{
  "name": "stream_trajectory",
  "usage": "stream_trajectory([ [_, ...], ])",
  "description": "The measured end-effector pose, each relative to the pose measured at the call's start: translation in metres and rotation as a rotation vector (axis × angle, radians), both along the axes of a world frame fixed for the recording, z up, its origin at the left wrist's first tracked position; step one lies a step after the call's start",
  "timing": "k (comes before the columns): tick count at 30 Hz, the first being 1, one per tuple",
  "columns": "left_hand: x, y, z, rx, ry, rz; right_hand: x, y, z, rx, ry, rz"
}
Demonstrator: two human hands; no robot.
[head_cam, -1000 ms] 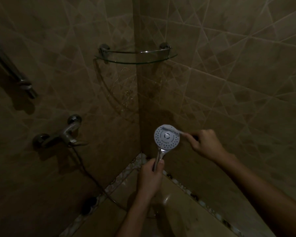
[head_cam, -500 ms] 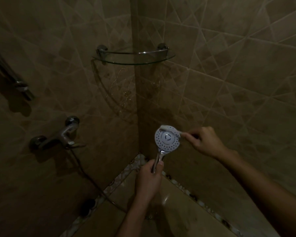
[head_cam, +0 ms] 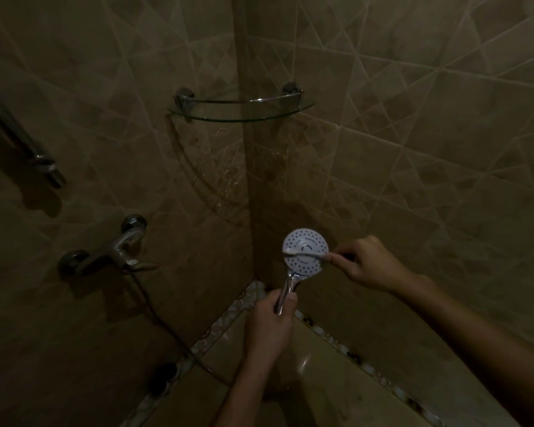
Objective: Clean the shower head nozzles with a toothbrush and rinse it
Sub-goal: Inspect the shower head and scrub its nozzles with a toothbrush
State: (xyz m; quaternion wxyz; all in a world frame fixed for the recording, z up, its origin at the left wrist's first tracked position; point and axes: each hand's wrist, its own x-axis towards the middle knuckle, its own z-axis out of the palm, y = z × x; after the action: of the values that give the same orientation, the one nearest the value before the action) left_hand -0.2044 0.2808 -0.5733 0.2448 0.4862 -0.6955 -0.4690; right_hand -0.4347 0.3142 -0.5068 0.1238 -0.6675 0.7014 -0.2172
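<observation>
Left hand reaches up from the bottom of the view, its fingers and thumb wrapped around the lower part of the chrome handle of the shower head, holding it upright with the round white nozzle face turned toward the camera. The right hand comes in from the right on an outstretched forearm and pinches the end of a toothbrush between thumb and curled fingers. The brush lies roughly level across the middle of the nozzle face, its pale head at the left edge of the disc and touching it. Both hands are in front of the corner where two brown tiled walls meet. A glass corner shelf with a metal rail is fixed higher up in that corner. On the left wall sits a chrome tap, with a dark hose dropping from it toward the floor edge. Farther left, a metal bar slants down the wall. A pebble-patterned strip runs along the base of both walls beside a glossy beige ledge. The room is dim, so fine detail is hard to make out.
</observation>
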Motion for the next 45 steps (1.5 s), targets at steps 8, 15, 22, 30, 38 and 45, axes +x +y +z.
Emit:
stream_trajectory([
  [8,0.003,0.005,-0.003,0.037,0.040,0.010,0.005,0.016,0.000,0.051,-0.075,0.145],
  [15,0.003,0.009,0.003,0.054,0.047,0.006,-0.009,0.008,-0.012,-0.139,-0.052,-0.288],
  [22,0.006,0.015,0.002,0.132,0.097,-0.001,0.006,0.027,-0.019,0.031,-0.079,0.011],
  [30,0.006,0.015,-0.001,0.132,0.118,0.044,0.013,0.033,-0.018,0.005,-0.137,0.019],
  [38,0.004,0.017,0.000,0.158,0.136,0.047,0.004,0.023,-0.016,-0.137,-0.128,-0.226],
  [45,0.004,0.016,-0.004,0.174,0.141,0.046,0.001,0.024,-0.019,-0.041,-0.038,-0.185],
])
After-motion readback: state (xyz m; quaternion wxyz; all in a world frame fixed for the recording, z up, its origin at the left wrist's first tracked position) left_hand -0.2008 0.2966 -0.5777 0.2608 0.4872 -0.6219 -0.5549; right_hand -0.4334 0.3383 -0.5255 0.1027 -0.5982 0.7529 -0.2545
